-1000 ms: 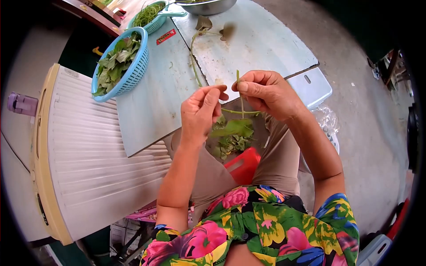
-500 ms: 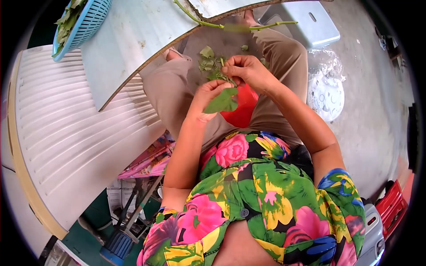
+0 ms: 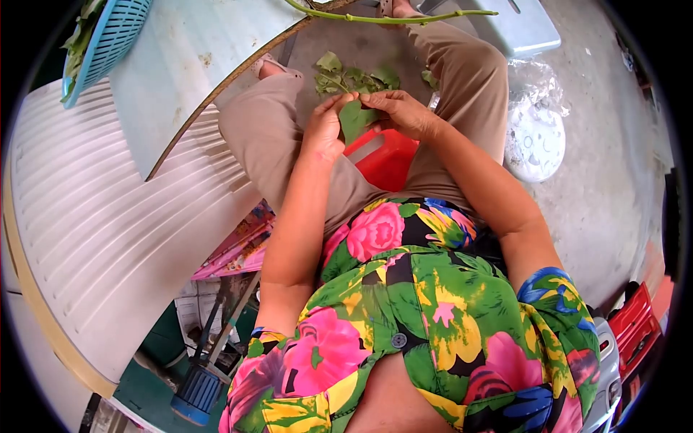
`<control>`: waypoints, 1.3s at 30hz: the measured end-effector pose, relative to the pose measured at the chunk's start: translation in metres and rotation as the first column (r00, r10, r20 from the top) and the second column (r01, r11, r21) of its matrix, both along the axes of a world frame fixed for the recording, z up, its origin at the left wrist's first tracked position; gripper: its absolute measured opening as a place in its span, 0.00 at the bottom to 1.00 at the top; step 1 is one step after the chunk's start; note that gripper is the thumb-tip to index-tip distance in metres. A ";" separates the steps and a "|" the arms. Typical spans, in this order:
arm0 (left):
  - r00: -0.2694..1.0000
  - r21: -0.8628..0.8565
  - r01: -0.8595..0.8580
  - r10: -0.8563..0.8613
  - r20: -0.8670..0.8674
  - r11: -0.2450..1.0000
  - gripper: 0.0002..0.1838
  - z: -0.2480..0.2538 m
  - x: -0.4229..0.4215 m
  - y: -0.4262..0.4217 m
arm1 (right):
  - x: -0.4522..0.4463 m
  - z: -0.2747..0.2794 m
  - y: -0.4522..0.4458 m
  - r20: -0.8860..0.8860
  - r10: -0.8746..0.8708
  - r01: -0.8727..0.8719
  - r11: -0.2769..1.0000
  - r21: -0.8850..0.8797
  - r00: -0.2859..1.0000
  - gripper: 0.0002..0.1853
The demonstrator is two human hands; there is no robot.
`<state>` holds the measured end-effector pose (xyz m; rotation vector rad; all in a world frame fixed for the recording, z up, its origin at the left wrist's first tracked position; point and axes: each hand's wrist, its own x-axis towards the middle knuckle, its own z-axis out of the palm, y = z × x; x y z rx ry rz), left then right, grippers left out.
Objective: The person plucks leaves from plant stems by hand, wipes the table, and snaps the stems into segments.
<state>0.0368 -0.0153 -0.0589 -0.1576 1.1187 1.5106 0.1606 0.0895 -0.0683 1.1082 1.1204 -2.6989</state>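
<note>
A broad green leaf hangs between my two hands, above the lap. My left hand pinches it near its upper edge, with the fingers closed. From the other side, my right hand has its thumb and fingers closed at the same leaf, close to the left fingertips. Below the hands, a red plastic stool or container shows between the thighs. Loose green leaves lie on the floor beyond the hands. A long green stem sticks out past the board's edge.
A light blue board with a worn edge reaches in at the upper left. On it sits a blue basket of leaves. A ribbed white panel is at the left. A pale blue stool and a round white seat stand right.
My hands have come together at the leaf, which now hangs upright between them; the thin stem piece at my right fingertips no longer shows. The view has shifted slightly.
</note>
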 end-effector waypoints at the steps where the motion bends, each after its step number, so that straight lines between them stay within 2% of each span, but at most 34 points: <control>1: 0.999 -0.022 -0.023 0.022 -0.041 1.000 0.07 -0.001 0.001 0.002 | -0.001 0.001 0.001 -0.029 0.036 -0.037 0.999 -0.013 0.999 0.13; 5: 0.986 -0.071 -0.001 -0.011 -0.167 0.998 0.07 0.001 0.004 0.000 | -0.001 -0.009 0.000 -0.098 0.147 -0.146 0.989 0.015 0.984 0.12; 8: 0.995 -0.031 0.006 -0.010 -0.100 0.999 0.08 0.003 0.006 0.001 | 0.000 -0.018 0.001 -0.148 0.106 -0.114 0.992 -0.046 0.983 0.11; 9: 0.993 -0.055 -0.027 0.021 -0.116 0.998 0.08 -0.002 0.006 0.002 | -0.001 -0.013 -0.002 -0.145 0.018 -0.031 0.995 -0.091 0.989 0.11; 10: 0.993 -0.060 -0.027 0.020 -0.114 0.998 0.08 -0.004 0.004 0.000 | -0.002 -0.014 -0.003 -0.143 0.016 -0.030 0.995 -0.096 0.990 0.11; 13: 0.993 -0.107 0.008 -0.020 -0.118 0.994 0.07 0.002 0.004 0.002 | -0.004 -0.011 -0.003 -0.142 0.013 -0.013 1.000 0.005 0.990 0.11; 15: 0.997 -0.108 -0.014 0.007 -0.072 0.994 0.07 0.008 0.008 0.004 | -0.004 -0.009 -0.001 -0.055 0.089 -0.076 0.977 0.198 0.995 0.12; 16: 0.997 -0.110 -0.015 0.007 -0.071 0.994 0.07 0.007 0.009 0.004 | -0.004 -0.011 -0.001 -0.054 0.090 -0.078 0.978 0.196 0.995 0.12; 18: 0.983 -0.131 -0.010 -0.014 -0.181 0.991 0.07 0.006 0.009 0.004 | -0.004 -0.012 0.000 -0.014 0.171 -0.159 0.942 0.295 0.985 0.14; 22: 0.969 -0.133 -0.138 0.107 -0.221 0.981 0.06 -0.003 -0.008 0.003 | -0.001 -0.006 0.002 -0.042 0.205 -0.185 0.942 0.280 0.978 0.14; 25: 0.963 -0.116 -0.196 0.169 -0.209 0.974 0.05 0.002 -0.014 0.003 | 0.005 0.005 0.008 -0.036 0.010 -0.001 0.974 0.228 0.999 0.11; 26: 0.961 -0.107 -0.222 0.199 -0.191 0.969 0.06 0.001 -0.017 0.002 | 0.007 -0.012 0.015 -0.137 -0.194 0.210 0.971 0.114 0.971 0.11; 28: 0.959 -0.101 -0.245 0.226 -0.171 0.964 0.06 -0.001 -0.017 0.000 | 0.009 -0.025 0.035 -0.117 -0.437 0.442 0.897 0.021 0.892 0.15; 29: 0.971 -0.082 -0.201 0.188 -0.148 0.976 0.06 -0.001 -0.016 0.000 | 0.011 -0.028 0.037 -0.116 -0.437 0.442 0.897 0.020 0.892 0.15; 31: 0.981 -0.060 -0.157 0.148 -0.125 0.986 0.06 -0.004 -0.015 -0.002 | 0.010 -0.022 0.040 0.046 -0.478 0.474 0.878 0.066 0.877 0.19; 32: 0.989 -0.038 -0.103 0.098 -0.114 0.994 0.06 -0.005 -0.016 -0.004 | 0.008 -0.019 0.035 0.046 -0.480 0.476 0.877 0.069 0.876 0.19; 34: 0.993 -0.015 -0.054 0.052 -0.106 0.998 0.06 -0.006 -0.015 -0.004 | 0.003 -0.012 0.021 0.016 -0.265 0.254 0.939 0.231 0.964 0.24; 35: 0.993 0.027 -0.018 0.021 -0.120 0.999 0.07 -0.007 -0.015 -0.004 | 0.002 -0.008 0.018 0.010 -0.245 0.241 0.960 0.147 0.970 0.24; 38: 0.983 0.063 0.045 -0.033 -0.180 0.997 0.08 -0.005 -0.014 -0.005 | 0.000 -0.013 0.014 0.007 -0.225 0.223 0.971 0.089 0.974 0.22; 39: 0.973 0.061 0.070 -0.055 -0.226 0.996 0.08 -0.002 -0.014 -0.004 | 0.001 -0.013 0.014 0.011 -0.255 0.250 0.954 0.167 0.967 0.18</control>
